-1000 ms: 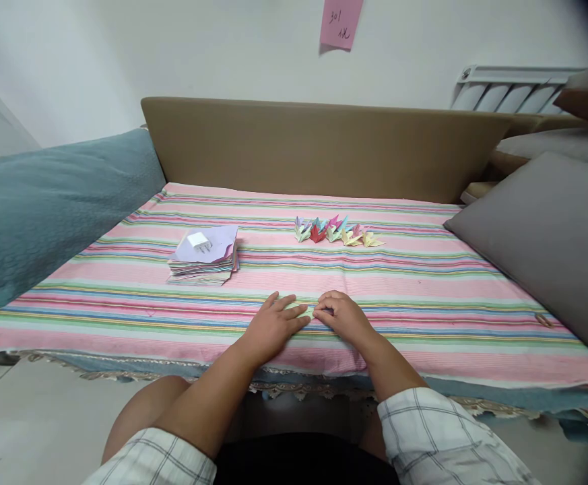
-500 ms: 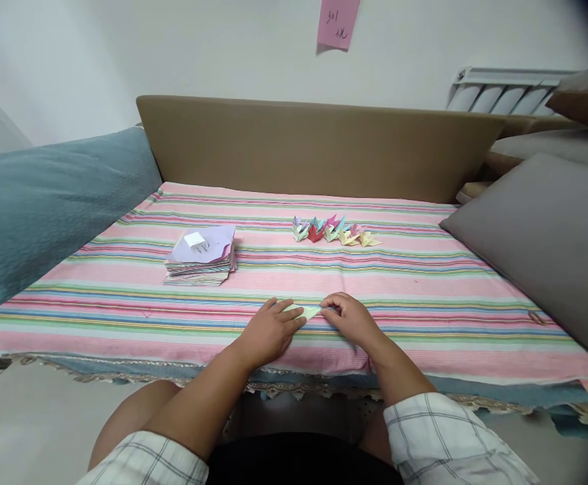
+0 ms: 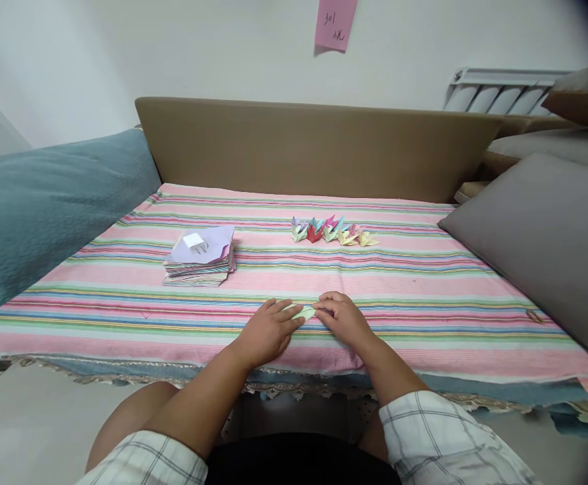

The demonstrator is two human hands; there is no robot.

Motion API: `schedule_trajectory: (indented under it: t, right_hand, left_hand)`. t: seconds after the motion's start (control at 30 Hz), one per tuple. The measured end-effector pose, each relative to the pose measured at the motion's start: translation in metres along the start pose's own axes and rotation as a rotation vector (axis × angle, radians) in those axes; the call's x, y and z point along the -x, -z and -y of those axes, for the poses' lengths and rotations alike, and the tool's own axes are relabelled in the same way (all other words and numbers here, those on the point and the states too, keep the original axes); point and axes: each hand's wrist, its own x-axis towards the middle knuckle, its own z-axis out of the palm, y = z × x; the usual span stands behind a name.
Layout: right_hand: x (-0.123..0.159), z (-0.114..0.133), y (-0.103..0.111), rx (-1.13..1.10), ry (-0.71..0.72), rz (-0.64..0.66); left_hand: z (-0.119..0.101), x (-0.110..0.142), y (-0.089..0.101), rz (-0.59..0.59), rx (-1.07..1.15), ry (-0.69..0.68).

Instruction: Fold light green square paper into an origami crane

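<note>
A small folded piece of light green paper lies on the striped cloth between my hands, partly covered by fingers. My left hand rests palm down with its fingers spread, pressing the paper's left part flat. The thumb and fingertips of my right hand pinch the paper's right tip. Farther back stand several folded paper cranes in two close rows, in red, pink, yellow, pale green, blue and purple.
At the left sits a stack of paper sheets, with a white plug adapter on top. A grey cushion leans at the right. A brown backrest runs along the back. Near the cushion lies a small brown object.
The green paper came into view between my hands as my right hand moved slightly right, then back left along it. My left hand stays on the paper.
</note>
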Motion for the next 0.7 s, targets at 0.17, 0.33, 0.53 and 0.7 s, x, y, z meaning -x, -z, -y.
schedule_trajectory:
  t: [0.17,0.33,0.53,0.7]
  right_hand:
    - [0.003,0.003,0.003,0.077,0.034,0.003]
    - [0.003,0.001,0.002,0.129,0.061,-0.005]
    - [0.007,0.005,0.005,0.119,0.065,-0.039]
    - [0.022,0.020,0.007,0.219,0.211,-0.013]
  left_hand:
    - [0.001,0.000,0.000,-0.020,-0.014,-0.004]
    - [0.002,-0.001,0.001,-0.013,0.005,-0.016]
    - [0.003,0.000,-0.001,-0.008,0.010,-0.014]
    - [0.003,-0.001,-0.001,-0.014,0.021,-0.014]
